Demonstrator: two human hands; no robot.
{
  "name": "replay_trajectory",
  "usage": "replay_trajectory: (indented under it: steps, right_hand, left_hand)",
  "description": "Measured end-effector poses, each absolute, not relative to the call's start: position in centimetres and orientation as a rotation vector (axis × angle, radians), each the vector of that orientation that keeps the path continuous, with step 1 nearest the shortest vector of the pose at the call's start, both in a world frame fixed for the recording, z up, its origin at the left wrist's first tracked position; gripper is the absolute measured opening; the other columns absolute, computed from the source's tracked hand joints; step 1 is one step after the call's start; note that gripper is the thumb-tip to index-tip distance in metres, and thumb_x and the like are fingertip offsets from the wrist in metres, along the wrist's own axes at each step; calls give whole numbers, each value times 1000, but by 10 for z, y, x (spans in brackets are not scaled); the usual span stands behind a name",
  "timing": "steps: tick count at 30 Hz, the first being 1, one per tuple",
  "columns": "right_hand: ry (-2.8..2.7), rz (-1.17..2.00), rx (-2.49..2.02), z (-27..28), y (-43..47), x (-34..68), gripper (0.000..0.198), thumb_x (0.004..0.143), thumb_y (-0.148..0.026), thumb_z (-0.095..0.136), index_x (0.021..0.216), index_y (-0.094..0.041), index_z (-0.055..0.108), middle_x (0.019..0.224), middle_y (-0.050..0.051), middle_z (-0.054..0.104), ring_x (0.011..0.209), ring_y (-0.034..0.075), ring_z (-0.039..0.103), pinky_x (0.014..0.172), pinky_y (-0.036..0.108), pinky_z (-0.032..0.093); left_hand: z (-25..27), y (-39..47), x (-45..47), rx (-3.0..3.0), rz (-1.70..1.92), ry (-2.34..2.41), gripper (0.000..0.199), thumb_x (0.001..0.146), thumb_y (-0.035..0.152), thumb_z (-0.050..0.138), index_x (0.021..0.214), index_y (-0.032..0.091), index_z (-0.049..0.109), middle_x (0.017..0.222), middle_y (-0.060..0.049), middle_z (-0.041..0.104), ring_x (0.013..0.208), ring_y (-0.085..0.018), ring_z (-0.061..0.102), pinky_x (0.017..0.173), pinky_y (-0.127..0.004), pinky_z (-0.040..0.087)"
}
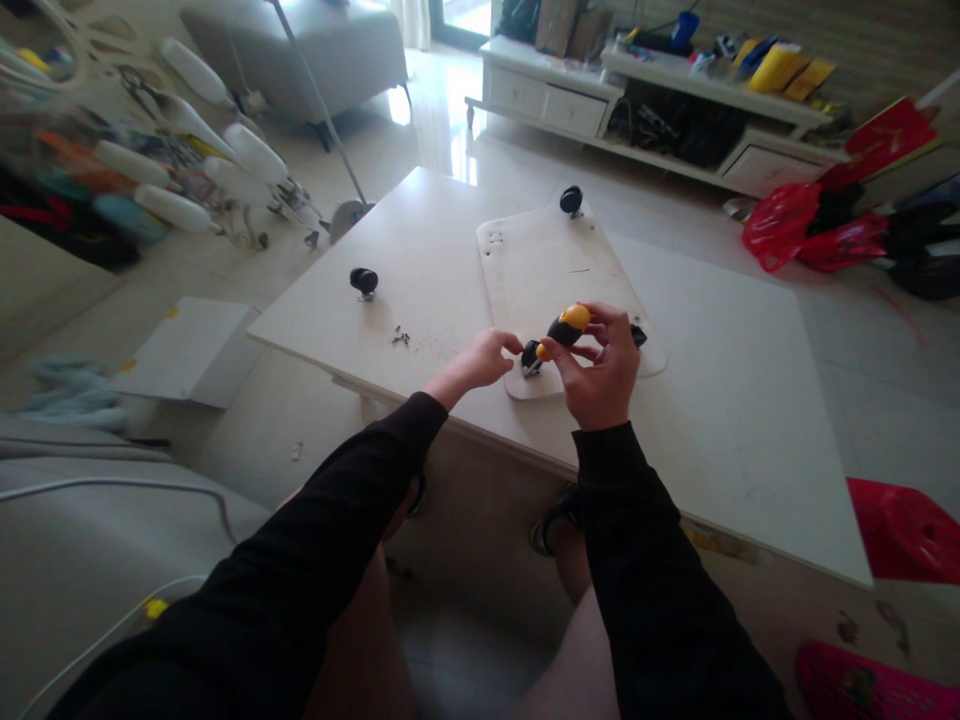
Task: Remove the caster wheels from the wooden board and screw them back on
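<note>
A pale board [551, 270] with rounded corners lies flat on the white table. My right hand [604, 370] is closed round a yellow and black screwdriver [568, 325], tilted with its shaft toward the near left corner. At that corner stands a black caster wheel [531, 354], and my left hand [484, 357] has its fingers closed at its left side. A second caster [571, 199] stands on the far right corner, and a third [638, 335] is partly hidden behind my right hand. One loose caster [364, 281] sits on the table to the left, near several small screws [401, 337].
The white table [735, 400] reaches to the right, its near edge above my knees. A white box [191, 350] rests on the floor at left. Beyond the table stand a grey sofa [315, 60] and a low cabinet [551, 95]. A red stool [907, 530] is at right.
</note>
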State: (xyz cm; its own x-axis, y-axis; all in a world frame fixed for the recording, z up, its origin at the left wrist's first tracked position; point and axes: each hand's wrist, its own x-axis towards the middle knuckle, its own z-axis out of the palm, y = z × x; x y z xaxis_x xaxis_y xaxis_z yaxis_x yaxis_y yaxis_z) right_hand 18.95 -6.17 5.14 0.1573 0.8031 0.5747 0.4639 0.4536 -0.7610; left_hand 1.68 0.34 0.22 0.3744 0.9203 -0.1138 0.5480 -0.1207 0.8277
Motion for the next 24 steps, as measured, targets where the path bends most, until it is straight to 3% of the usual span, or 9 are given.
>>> replay_trajectory:
  steps: [3,10,19,24]
  right_hand:
    - [-1498,350,-1193,51,-62,188,47,81,-28,82,123,-30,62,123,3,72,99,19,72,68,31,70]
    - [-1537,353,-1193,51,-62,188,46,81,-25,81,123,-30,63,123,4,73,99,19,73,69,31,70]
    - [-1557,385,-1197,53,-62,187,45,81,-28,82,123,-30,65,120,3,73,101,19,73,71,32,70]
    - [-1593,409,-1161,53,-62,188,48,83,-26,81,128,-32,65,121,2,74,102,20,74,74,33,71]
  left_hand:
    - [2,4,17,1818,540,1245,37,83,-2,63,109,16,81,113,-9,82,90,-18,72,94,-33,57]
    - [4,4,18,1848,502,1255,33,88,1,62,110,15,82,100,-8,81,92,-20,72,96,-35,57]
    - [7,3,19,1820,555,1229,30,83,-2,62,100,14,80,89,-6,79,84,-19,71,88,-33,57]
    - [7,3,20,1794,635,1221,32,81,-5,60,101,13,77,93,-7,78,79,-16,68,80,-30,56]
